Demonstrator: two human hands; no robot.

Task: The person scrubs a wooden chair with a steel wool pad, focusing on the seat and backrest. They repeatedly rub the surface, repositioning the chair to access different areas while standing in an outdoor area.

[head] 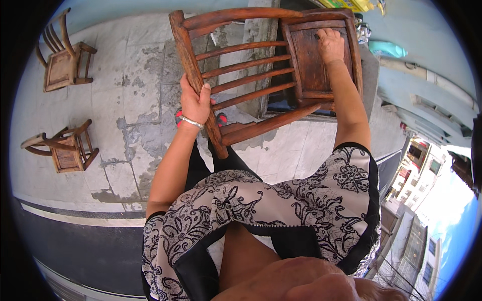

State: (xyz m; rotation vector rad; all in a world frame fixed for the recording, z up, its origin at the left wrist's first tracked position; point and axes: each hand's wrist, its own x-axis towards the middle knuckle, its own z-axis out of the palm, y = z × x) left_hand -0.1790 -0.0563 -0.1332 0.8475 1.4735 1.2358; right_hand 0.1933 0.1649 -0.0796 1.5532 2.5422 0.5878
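A wet-looking brown wooden chair (253, 78) lies tilted before me, its slatted back towards the left and its seat panel (307, 56) towards the right. My left hand (196, 99), with a silver bangle at the wrist, grips the thick end rail (194, 67) of the back. On the seat panel, my right hand (331, 46) presses down with curled fingers. A small dark object (316, 37) pokes out by its fingertips; the rest of it is hidden under the hand. Below the seat is a dark water-filled basin (263, 71) with a concrete rim, partly covered by the chair.
Two more wooden chairs, one upper (62, 64) and one lower (71, 150), stand at the left on wet-patched paving (131, 94). A turquoise bottle (388, 49) and a yellow packet (350, 5) lie beyond the basin. A dark road (83, 240) runs along the lower left.
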